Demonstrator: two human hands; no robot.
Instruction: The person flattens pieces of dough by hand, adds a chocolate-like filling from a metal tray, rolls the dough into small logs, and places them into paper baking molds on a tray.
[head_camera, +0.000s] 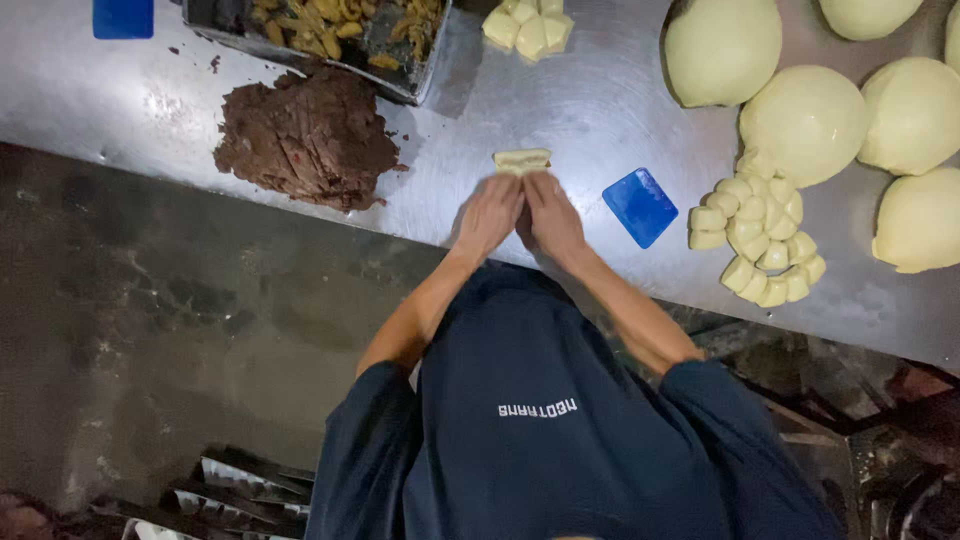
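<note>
Pale soft dough piece (522, 160) on steel table (580, 110); left hand (488, 215), right hand (552, 217) press it, grip flat, unclosed.

A bakery or commercial kitchen work area. A stainless-steel worktable (590, 110) carries large smooth dough balls (805, 120) at 2 o'clock, small cut dough pieces (760, 240) at 3 o'clock, a mound of dark brown filling (310, 140) at 11 o'clock, a metal tray (330, 35) at 12 o'clock and a blue plastic scraper (640, 206) right of centre.
</note>
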